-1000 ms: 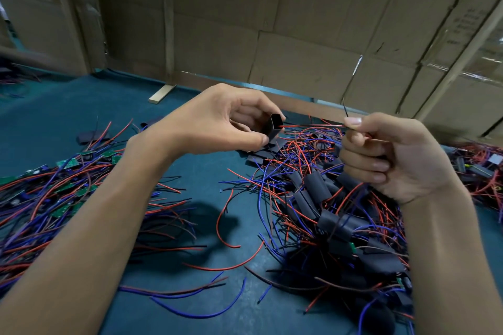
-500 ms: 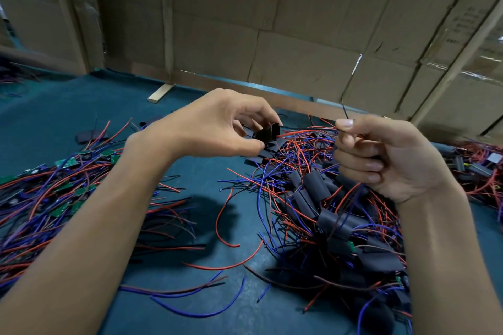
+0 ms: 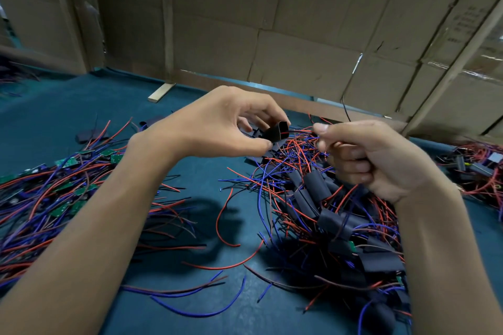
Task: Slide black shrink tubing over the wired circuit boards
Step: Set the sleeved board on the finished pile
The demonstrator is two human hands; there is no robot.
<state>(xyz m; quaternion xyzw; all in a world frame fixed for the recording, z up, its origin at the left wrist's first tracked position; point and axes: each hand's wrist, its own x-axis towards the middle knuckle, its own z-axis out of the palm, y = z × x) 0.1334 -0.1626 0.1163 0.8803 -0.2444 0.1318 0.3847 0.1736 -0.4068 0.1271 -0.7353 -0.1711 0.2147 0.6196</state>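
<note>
My left hand [image 3: 217,125] pinches a short piece of black shrink tubing [image 3: 277,131] between thumb and fingers, its open end facing right. My right hand [image 3: 373,155] grips a bundle of thin wires [image 3: 300,130] whose red and dark ends enter the tube's mouth. A black wire [image 3: 345,111] sticks up from that fist. Whatever circuit board hangs on these wires is hidden inside my right hand. Both hands hover above the teal table [image 3: 81,106].
Bare green circuit boards with red and blue wires [image 3: 54,187] lie in a heap at the left. Sleeved boards in black tubing [image 3: 334,215] pile up under my right hand. Loose tubing pieces [image 3: 89,135] lie behind. Cardboard walls [image 3: 299,35] close the back.
My right hand has moved left toward the tube, and the wire ends now reach into its mouth. My left hand turned the tube's opening toward the right.
</note>
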